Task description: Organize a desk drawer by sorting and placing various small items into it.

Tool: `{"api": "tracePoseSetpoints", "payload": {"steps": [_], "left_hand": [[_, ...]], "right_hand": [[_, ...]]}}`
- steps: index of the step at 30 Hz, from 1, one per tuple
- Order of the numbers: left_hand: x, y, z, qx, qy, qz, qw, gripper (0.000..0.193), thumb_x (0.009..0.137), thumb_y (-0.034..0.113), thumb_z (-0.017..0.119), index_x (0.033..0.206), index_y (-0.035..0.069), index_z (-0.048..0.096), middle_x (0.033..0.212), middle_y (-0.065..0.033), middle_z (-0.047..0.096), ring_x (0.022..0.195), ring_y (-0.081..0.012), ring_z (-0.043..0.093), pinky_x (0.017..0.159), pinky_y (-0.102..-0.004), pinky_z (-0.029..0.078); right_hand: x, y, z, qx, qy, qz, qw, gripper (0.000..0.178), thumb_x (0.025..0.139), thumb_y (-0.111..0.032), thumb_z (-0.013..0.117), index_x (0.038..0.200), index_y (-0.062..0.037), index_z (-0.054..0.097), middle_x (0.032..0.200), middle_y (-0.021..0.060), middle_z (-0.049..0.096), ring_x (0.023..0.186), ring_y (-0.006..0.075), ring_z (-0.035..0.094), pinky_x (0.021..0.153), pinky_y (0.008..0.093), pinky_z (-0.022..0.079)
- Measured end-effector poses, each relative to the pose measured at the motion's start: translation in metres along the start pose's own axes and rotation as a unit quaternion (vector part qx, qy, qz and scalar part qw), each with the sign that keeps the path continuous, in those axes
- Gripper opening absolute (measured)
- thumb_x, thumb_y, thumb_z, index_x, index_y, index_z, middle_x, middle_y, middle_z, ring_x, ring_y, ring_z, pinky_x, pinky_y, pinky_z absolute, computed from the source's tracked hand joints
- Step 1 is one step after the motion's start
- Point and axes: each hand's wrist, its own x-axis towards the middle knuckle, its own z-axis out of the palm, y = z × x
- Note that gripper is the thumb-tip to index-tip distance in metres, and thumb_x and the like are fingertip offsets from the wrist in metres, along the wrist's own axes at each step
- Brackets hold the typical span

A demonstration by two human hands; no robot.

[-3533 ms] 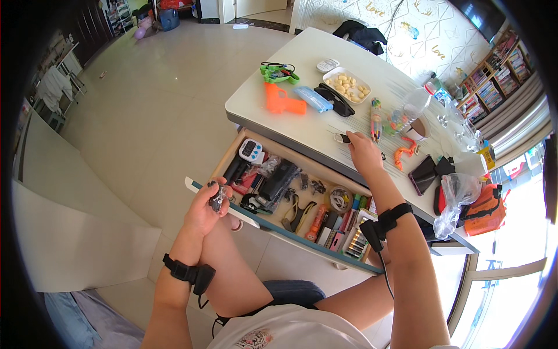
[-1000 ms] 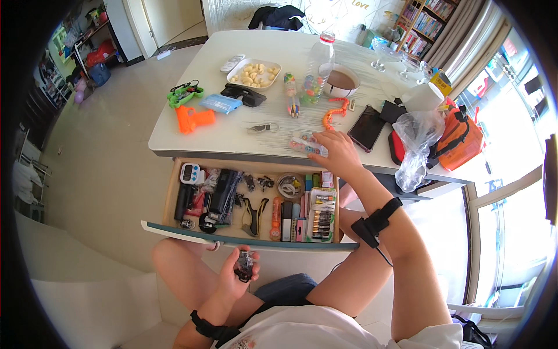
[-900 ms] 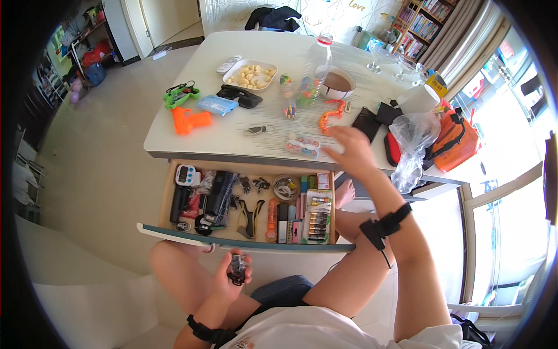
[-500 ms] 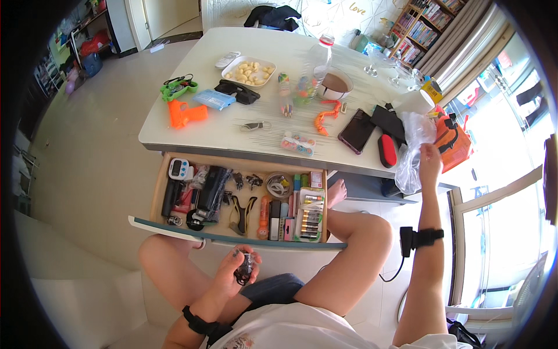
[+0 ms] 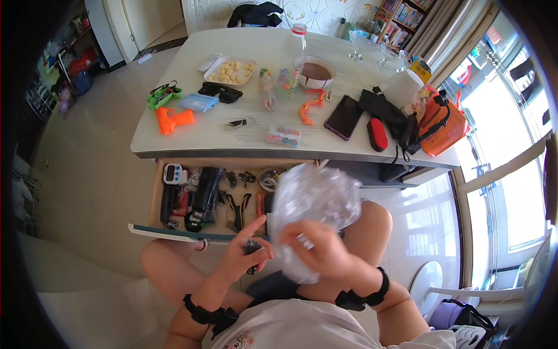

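Note:
My right hand is closed on a crumpled clear plastic bag, which hangs over my lap and hides the drawer's right part. Close beside it, my left hand grips a small black bundle, perhaps a coiled cable; its index finger is stretched out toward the bag. Ahead of both hands is a pulled-out drawer. In it lie a white digital timer, black-and-yellow pliers, a dark pouch and a roll of tape.
On the white table stand a clear bottle, a bowl of brown liquid and a tray of pale pieces. A phone, a red case, an orange bag and an orange toy gun lie there too.
My right hand has brought the plastic bag from the table's right edge leftward to over my lap. My left hand has moved slightly right, still holding the black bundle, its index finger now extended.

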Motion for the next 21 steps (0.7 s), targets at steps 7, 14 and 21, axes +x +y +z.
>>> {"api": "tracePoseSetpoints", "payload": {"steps": [7,14,21], "left_hand": [[-0.006,-0.009,-0.003,0.059,0.041,-0.006,0.997,0.012,0.078,0.005,0.063,0.086,0.002,0.056,0.064,-0.0031,0.055,0.053,-0.0087,0.05,0.047,-0.0211,0.038],[-0.028,0.018,-0.043,0.151,0.091,0.035,0.984,0.011,0.074,-0.001,0.06,0.083,0.001,0.054,0.062,-0.0051,0.055,0.051,-0.0107,0.051,0.046,-0.0227,0.038],[-0.053,0.029,-0.061,0.071,0.162,0.048,0.983,0.013,0.074,0.002,0.06,0.084,0.003,0.052,0.064,-0.0071,0.055,0.05,-0.0129,0.052,0.046,-0.0247,0.04]], "right_hand": [[-0.008,0.007,0.011,0.109,-0.064,0.027,0.992,0.02,0.079,0.001,0.055,0.099,-0.0008,0.056,0.095,0.0124,0.06,0.083,0.025,0.058,0.068,0.0308,0.047],[0.007,0.04,-0.018,-0.283,0.155,0.027,0.946,0.048,0.073,-0.017,0.068,0.113,0.0009,0.048,0.116,0.0178,0.046,0.103,0.0339,0.049,0.086,0.036,0.04],[-0.001,0.085,0.008,0.136,-0.069,0.274,0.949,0.024,0.083,-0.012,0.057,0.103,0.0004,0.051,0.093,0.0062,0.058,0.089,0.0112,0.053,0.076,0.024,0.042]]}}
